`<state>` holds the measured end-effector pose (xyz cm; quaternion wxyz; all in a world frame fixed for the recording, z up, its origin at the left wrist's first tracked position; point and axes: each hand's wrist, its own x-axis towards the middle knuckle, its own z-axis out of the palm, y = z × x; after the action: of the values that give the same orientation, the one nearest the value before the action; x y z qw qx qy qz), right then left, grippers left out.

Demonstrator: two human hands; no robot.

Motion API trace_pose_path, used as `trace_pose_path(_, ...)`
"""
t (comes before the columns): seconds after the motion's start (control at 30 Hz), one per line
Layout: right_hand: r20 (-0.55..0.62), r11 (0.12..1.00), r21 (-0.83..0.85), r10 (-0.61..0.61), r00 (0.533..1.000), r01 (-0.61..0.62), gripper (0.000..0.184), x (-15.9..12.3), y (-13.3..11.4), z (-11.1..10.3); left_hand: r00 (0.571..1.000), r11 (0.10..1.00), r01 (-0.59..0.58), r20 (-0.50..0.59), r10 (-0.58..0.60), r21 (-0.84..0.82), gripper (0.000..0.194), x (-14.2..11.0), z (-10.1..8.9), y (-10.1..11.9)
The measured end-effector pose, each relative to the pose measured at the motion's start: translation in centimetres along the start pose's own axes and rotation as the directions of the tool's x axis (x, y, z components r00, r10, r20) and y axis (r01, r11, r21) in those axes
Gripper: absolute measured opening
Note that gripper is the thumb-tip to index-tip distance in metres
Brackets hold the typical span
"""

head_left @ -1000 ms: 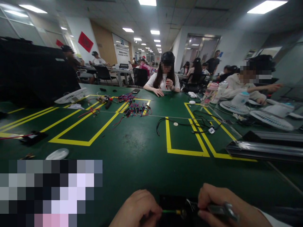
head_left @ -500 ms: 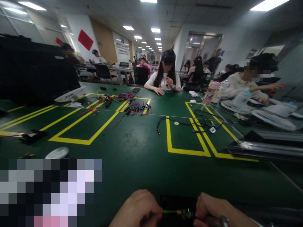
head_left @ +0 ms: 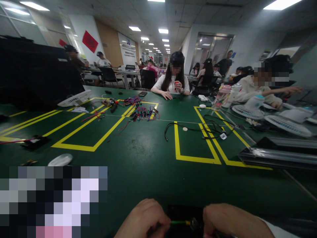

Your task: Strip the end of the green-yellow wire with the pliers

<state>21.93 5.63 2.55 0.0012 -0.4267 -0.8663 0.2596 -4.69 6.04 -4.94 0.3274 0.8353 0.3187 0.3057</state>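
Low in the view, my left hand [head_left: 148, 216] is closed, thumb and forefinger pinching one end of a thin green strand [head_left: 179, 222] that looks like a wire. Its right end turns yellow and meets a small dark, shiny round piece [head_left: 194, 223]. Close beside that piece is my right hand [head_left: 223, 216], its fingers curled down. What the right fingers grip is hidden by the hand and the frame's lower edge. A flat black object [head_left: 184, 210] lies beneath the strand, between the two hands.
The green table [head_left: 141, 172] bears yellow tape outlines. Farther off lie bundled red and blue wires [head_left: 143, 113], a black cable [head_left: 173, 124], and a white oval object [head_left: 60, 160]. Black trays [head_left: 282, 150] and white fans [head_left: 247, 111] stand right. A co-worker [head_left: 173, 76] sits opposite.
My right hand has rolled over and shifted slightly left; a metallic ring-like part formerly showing under it is now out of sight. My left hand stays in place on the green strand.
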Motion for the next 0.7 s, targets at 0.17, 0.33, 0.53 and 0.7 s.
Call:
trace_pose_path(0.17,0.097,0.989,-0.017,-0.148,0.984,0.150,0.014,0.9,0.5,-1.1,1.000,1.000,0.008,-0.002,-0.008,-0.001,0.023,-0.2,0.0,0.1)
trace_pose_path(0.33,0.130,0.976,-0.050,-0.206,0.970,0.214,0.016,1.2,0.4,-1.4,1.000,1.000,0.011,-0.001,-0.011,0.001,0.025,-0.1,0.0,0.0)
trace_pose_path(0.53,0.111,0.982,-0.016,-0.186,0.976,0.189,0.017,1.1,0.6,-1.5,1.000,1.000,0.010,-0.003,-0.010,0.004,0.025,-0.3,-0.1,0.1)
trace_pose_path(0.7,-0.054,0.998,0.049,0.045,0.998,-0.042,0.009,-0.4,0.1,-1.6,1.000,1.000,-0.005,-0.003,0.005,0.000,0.024,-0.2,0.0,-0.2)
